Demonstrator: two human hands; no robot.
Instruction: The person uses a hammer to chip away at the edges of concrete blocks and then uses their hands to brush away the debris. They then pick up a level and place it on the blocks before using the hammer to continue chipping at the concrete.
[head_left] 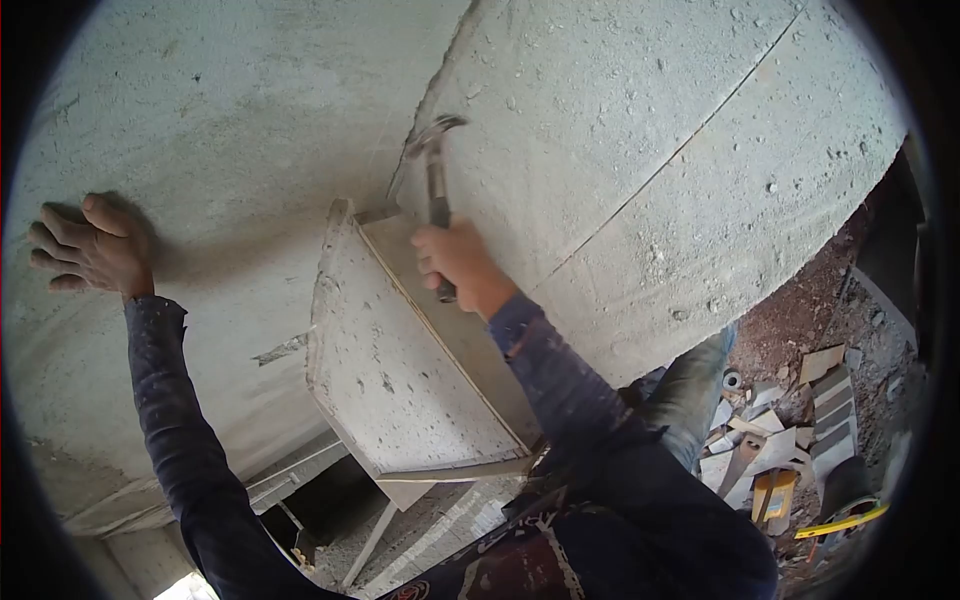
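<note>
My right hand point(460, 262) is wrapped around the dark handle of a claw hammer point(436, 175). The hammer head is close to the ragged edge where the smooth wall meets a rougher concrete face point(640, 170); whether it touches cannot be made out. My left hand point(100, 247) lies with fingers spread against the smooth grey wall point(240, 120). Between my arms juts a wedge-shaped block point(400, 375) with a pitted pale face and thin edging, just below the hammer.
At lower right, broken tile pieces point(770, 440) litter the dirt floor, with a yellow container point(773, 497), a yellow level-like bar point(842, 521) and a roll of tape point(732, 380). A dark opening point(335, 500) and a slanted strip point(370, 545) show below the block.
</note>
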